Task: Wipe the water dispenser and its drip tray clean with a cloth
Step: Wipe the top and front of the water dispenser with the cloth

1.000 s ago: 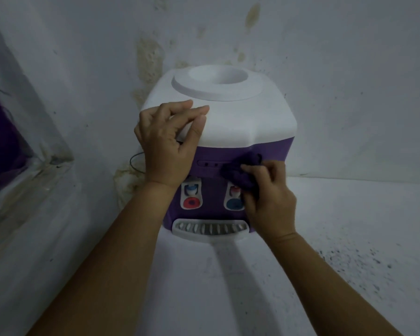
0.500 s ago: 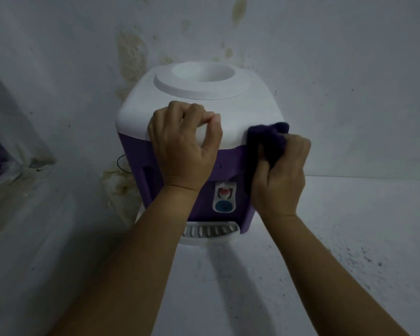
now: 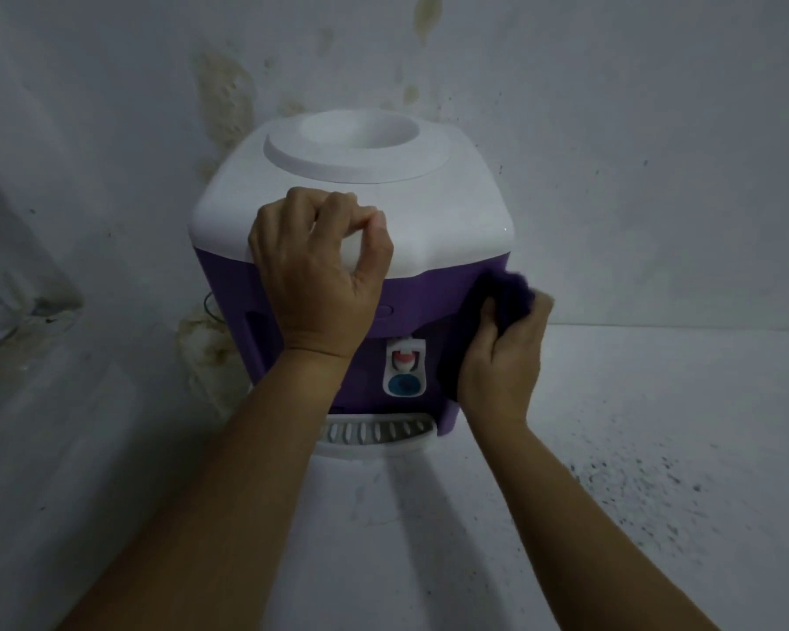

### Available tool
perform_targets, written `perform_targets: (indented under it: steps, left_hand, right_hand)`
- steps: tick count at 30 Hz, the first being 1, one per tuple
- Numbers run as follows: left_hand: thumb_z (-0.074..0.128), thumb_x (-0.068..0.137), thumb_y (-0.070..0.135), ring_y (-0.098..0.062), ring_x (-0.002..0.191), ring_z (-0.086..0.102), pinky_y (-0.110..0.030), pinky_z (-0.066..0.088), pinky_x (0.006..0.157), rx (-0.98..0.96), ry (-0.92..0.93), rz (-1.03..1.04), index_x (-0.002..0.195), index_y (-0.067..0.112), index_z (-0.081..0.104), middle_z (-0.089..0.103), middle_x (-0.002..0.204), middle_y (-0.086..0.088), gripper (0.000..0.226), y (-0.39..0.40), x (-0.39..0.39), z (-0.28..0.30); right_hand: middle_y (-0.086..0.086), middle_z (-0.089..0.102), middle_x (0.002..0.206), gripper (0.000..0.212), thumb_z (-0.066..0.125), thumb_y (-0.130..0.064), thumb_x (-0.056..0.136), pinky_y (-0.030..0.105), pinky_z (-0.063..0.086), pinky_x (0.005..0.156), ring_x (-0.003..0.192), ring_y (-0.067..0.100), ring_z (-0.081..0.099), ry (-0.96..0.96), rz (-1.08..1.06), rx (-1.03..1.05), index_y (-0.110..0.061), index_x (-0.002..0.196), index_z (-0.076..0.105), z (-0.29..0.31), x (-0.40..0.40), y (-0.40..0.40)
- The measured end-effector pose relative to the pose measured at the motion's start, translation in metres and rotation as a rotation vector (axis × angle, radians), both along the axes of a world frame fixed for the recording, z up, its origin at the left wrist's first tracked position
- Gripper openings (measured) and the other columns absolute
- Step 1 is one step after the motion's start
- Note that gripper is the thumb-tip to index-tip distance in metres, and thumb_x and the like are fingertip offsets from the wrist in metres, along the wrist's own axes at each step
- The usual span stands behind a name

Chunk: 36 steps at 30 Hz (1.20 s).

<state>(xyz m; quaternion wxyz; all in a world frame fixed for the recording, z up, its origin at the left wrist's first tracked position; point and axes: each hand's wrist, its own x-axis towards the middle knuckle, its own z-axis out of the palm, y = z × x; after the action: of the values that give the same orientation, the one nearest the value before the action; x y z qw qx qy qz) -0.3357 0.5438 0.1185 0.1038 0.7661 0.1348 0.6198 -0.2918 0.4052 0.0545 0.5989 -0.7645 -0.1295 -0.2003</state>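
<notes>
A water dispenser point(image 3: 452, 211) with a white top and a purple body stands against the wall. Its white drip tray point(image 3: 374, 441) with a grey grille sticks out at the bottom front. My left hand point(image 3: 320, 284) rests on the front edge of the white top, its fingers curled with nothing in them. My right hand point(image 3: 502, 362) grips a dark purple cloth point(image 3: 506, 293) and presses it against the right front corner of the purple body. One tap point(image 3: 404, 373) with a red and a blue part shows between my hands; my left wrist hides the rest of the front.
The dispenser sits on a white surface point(image 3: 429, 516) speckled with dark spots on the right. A stained white wall point(image 3: 634, 152) rises close behind. A thin cord point(image 3: 210, 307) loops at the dispenser's left side. A ledge point(image 3: 28, 330) runs along the left.
My right hand carried the cloth from the front panel to the right front corner, then lower along the purple side. My left hand's fingers curled tighter on the top.
</notes>
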Motion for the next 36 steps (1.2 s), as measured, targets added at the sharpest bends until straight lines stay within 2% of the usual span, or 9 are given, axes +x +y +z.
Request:
perform_targets:
  steps: [3, 9, 12, 15, 18, 22, 24, 29, 36]
  left_hand:
    - [0.057, 0.09, 0.027, -0.024, 0.085, 0.049, -0.027, 0.034, 0.079, -0.008, -0.004, 0.005, 0.079, 0.01, 0.065, 0.063, 0.083, -0.007, 0.021, 0.0, 0.0, -0.001]
    - [0.056, 0.091, 0.027, -0.022, 0.085, 0.047, -0.029, 0.036, 0.077, -0.008, -0.002, 0.011, 0.079, 0.01, 0.064, 0.062, 0.082, -0.007, 0.022, -0.001, 0.0, 0.0]
    - [0.055, 0.092, 0.028, -0.026, 0.084, 0.05, -0.029, 0.036, 0.077, 0.008, 0.01, 0.008, 0.08, 0.011, 0.065, 0.062, 0.082, -0.007, 0.023, 0.001, 0.0, -0.001]
    - [0.055, 0.092, 0.03, -0.021, 0.087, 0.046, -0.027, 0.034, 0.078, -0.006, 0.017, -0.005, 0.084, 0.014, 0.068, 0.061, 0.084, -0.007, 0.022, 0.001, -0.001, -0.001]
    - [0.052, 0.094, 0.034, -0.019, 0.088, 0.044, -0.027, 0.035, 0.079, -0.004, 0.024, -0.02, 0.092, 0.021, 0.072, 0.061, 0.086, -0.005, 0.024, 0.001, -0.001, -0.001]
    - [0.049, 0.096, 0.034, -0.017, 0.092, 0.044, -0.025, 0.034, 0.083, 0.017, 0.018, -0.022, 0.097, 0.025, 0.073, 0.062, 0.089, -0.003, 0.025, 0.001, -0.001, -0.001]
    - [0.048, 0.096, 0.034, -0.017, 0.093, 0.044, -0.027, 0.036, 0.083, 0.016, 0.021, -0.024, 0.1, 0.025, 0.073, 0.062, 0.091, -0.004, 0.027, 0.001, -0.002, -0.002]
    - [0.046, 0.097, 0.035, -0.018, 0.093, 0.043, -0.032, 0.039, 0.081, 0.021, 0.038, -0.015, 0.102, 0.026, 0.072, 0.062, 0.092, -0.005, 0.028, 0.002, -0.001, -0.002]
    - [0.043, 0.099, 0.037, -0.018, 0.095, 0.043, -0.031, 0.038, 0.084, 0.035, 0.048, 0.01, 0.103, 0.026, 0.071, 0.062, 0.095, -0.006, 0.03, 0.002, 0.0, -0.003]
  right_hand:
    - [0.0, 0.054, 0.099, 0.007, 0.042, -0.023, 0.1, 0.018, 0.039, 0.06, 0.078, 0.001, 0.053, 0.16, 0.028, -0.057, -0.028, 0.103, 0.037, -0.021, -0.005, -0.008]
    - [-0.001, 0.053, 0.099, 0.008, 0.044, -0.024, 0.098, 0.006, 0.038, 0.062, 0.077, 0.005, 0.05, -0.103, 0.007, 0.046, -0.027, 0.102, 0.038, 0.028, 0.011, -0.003]
    - [0.0, 0.055, 0.1, 0.004, 0.041, -0.027, 0.1, 0.01, 0.037, 0.061, 0.077, -0.001, 0.052, 0.071, 0.003, -0.005, -0.028, 0.103, 0.038, -0.004, 0.005, -0.004]
    - [-0.003, 0.055, 0.099, 0.003, 0.04, -0.029, 0.1, 0.019, 0.04, 0.062, 0.084, 0.01, 0.058, 0.248, 0.038, -0.072, -0.029, 0.103, 0.04, -0.032, -0.004, -0.01]
    - [-0.001, 0.057, 0.099, 0.005, 0.042, -0.027, 0.099, 0.024, 0.044, 0.066, 0.082, 0.01, 0.055, 0.097, 0.026, -0.034, -0.026, 0.104, 0.043, -0.002, 0.002, -0.01]
    - [-0.001, 0.055, 0.094, 0.004, 0.043, -0.028, 0.098, 0.012, 0.04, 0.061, 0.077, 0.007, 0.052, -0.071, 0.022, 0.067, -0.024, 0.101, 0.043, 0.032, 0.012, -0.006]
    - [-0.001, 0.057, 0.098, 0.005, 0.042, -0.028, 0.099, 0.014, 0.042, 0.065, 0.082, 0.007, 0.055, -0.011, 0.036, 0.061, -0.027, 0.103, 0.044, 0.01, 0.01, -0.007]
    - [0.001, 0.059, 0.103, 0.006, 0.041, -0.027, 0.1, 0.018, 0.039, 0.064, 0.095, 0.02, 0.059, 0.383, 0.066, -0.022, -0.028, 0.106, 0.044, -0.053, -0.001, -0.014]
    - [-0.002, 0.057, 0.11, 0.016, 0.051, -0.032, 0.096, 0.023, 0.048, 0.081, 0.098, 0.009, 0.055, 0.224, 0.094, 0.172, -0.033, 0.11, 0.044, -0.033, -0.002, -0.005]
